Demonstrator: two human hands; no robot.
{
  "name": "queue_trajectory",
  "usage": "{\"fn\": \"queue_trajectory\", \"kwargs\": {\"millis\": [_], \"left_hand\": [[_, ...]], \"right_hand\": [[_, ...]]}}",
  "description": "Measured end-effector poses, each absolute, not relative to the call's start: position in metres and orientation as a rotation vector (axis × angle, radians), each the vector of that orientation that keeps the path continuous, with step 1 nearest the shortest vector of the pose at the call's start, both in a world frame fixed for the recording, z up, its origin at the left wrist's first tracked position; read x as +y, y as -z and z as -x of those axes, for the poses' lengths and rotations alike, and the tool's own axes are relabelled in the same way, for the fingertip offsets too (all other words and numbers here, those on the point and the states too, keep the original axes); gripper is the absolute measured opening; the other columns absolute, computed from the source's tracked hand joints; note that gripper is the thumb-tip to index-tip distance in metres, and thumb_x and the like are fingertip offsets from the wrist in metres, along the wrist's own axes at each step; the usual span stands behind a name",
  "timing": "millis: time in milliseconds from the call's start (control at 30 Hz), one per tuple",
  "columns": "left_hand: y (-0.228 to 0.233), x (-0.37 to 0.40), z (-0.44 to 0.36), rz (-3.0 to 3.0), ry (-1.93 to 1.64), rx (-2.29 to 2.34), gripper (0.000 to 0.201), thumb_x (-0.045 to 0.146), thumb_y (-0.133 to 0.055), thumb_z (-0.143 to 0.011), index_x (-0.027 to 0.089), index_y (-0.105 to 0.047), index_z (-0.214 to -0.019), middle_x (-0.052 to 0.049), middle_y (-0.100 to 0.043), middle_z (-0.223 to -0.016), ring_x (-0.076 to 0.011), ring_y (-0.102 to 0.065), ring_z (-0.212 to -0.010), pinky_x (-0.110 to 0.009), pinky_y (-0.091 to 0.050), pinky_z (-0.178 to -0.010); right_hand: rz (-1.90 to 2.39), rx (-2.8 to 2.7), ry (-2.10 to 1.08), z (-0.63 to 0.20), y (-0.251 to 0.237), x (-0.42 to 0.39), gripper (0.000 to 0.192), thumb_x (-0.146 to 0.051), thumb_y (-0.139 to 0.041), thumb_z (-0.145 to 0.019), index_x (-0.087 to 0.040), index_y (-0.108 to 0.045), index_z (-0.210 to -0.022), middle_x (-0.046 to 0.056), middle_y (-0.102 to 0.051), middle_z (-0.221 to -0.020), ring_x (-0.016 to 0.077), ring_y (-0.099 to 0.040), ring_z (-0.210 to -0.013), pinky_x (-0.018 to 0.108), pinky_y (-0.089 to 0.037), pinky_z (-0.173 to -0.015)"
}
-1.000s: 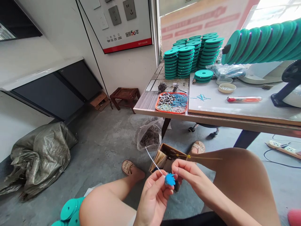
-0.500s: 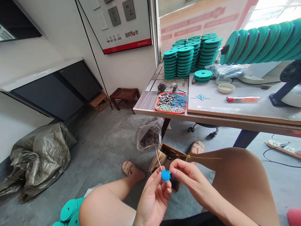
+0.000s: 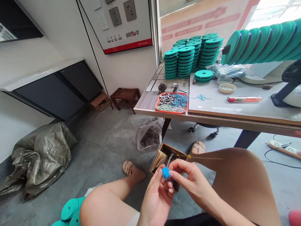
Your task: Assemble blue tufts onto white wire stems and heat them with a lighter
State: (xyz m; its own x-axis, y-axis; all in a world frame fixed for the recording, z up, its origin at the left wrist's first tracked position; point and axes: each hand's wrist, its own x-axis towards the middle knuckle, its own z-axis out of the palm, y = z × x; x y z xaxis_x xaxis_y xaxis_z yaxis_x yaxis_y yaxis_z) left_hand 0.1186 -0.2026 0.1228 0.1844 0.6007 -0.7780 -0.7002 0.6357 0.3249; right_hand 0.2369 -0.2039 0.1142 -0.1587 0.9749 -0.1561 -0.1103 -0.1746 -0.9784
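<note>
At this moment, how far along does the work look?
Done, by the look of it: many stacked green discs on the table. In hand: both hands, left hand and right hand, pinch one small blue piece with a thin line. Left: the orange tray holds loose small parts.

the table [image 3: 235,117] stands beyond the person's knees; on it the tray [image 3: 171,103] lies at the left end, the stacked discs [image 3: 191,56] behind the tray, the small dish [image 3: 226,88] right of the tray; under the table's left end a bag [image 3: 149,135] sits on the floor, the open box [image 3: 164,156] just before the bag; left of the table stands a stool [image 3: 125,95].
</note>
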Motion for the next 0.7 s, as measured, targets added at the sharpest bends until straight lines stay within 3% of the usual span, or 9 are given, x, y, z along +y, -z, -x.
{"fn": "queue_trajectory", "kwargs": {"millis": [133,233,367,700], "left_hand": [[-0.12,-0.203,-0.121,0.069,-0.926,1.042,0.009,0.014,-0.046,-0.085,0.01,-0.055,-0.087,0.0,-0.056,-0.059,-0.0049,-0.05,-0.042,-0.014,-0.04,-0.04],[-0.117,-0.205,-0.118,-0.036,-0.917,1.005,0.01,0.018,-0.06,-0.076,0.008,-0.06,-0.076,-0.002,-0.058,-0.059,-0.0074,-0.053,-0.046,-0.016,-0.042,-0.043],[-0.117,-0.207,-0.112,-0.227,-0.875,0.905,0.024,0.02,-0.071,-0.061,0.007,-0.066,-0.08,-0.006,-0.062,-0.07,-0.0119,-0.059,-0.059,-0.021,-0.048,-0.055],[-0.118,-0.205,-0.11,-0.371,-0.773,0.956,0.024,0.025,-0.07,-0.069,0.008,-0.064,-0.084,-0.003,-0.058,-0.067,-0.0069,-0.055,-0.058,-0.017,-0.047,-0.056]], "right_hand": [[1.131,-1.083,-1.533,-0.238,-0.112,-0.204,0.026,-0.038,-0.055,-0.081,-0.013,-0.056,-0.074,0.002,-0.057,-0.063,0.0113,-0.052,-0.055,0.023,-0.044,-0.054],[1.108,-0.989,-1.603,-0.239,-0.111,-0.202,0.03,-0.042,-0.055,-0.08,-0.013,-0.054,-0.072,0.001,-0.056,-0.063,0.01,-0.05,-0.052,0.023,-0.042,-0.05],[1.158,-0.962,-1.563,-0.24,-0.109,-0.201,0.032,-0.043,-0.059,-0.076,-0.012,-0.054,-0.069,0.001,-0.055,-0.062,0.0099,-0.048,-0.057,0.021,-0.039,-0.052],[1.15,-0.9,-1.568,-0.237,-0.113,-0.202,0.033,-0.044,-0.061,-0.075,-0.013,-0.051,-0.067,-0.001,-0.051,-0.058,0.0088,-0.047,-0.053,0.02,-0.039,-0.049]]}}
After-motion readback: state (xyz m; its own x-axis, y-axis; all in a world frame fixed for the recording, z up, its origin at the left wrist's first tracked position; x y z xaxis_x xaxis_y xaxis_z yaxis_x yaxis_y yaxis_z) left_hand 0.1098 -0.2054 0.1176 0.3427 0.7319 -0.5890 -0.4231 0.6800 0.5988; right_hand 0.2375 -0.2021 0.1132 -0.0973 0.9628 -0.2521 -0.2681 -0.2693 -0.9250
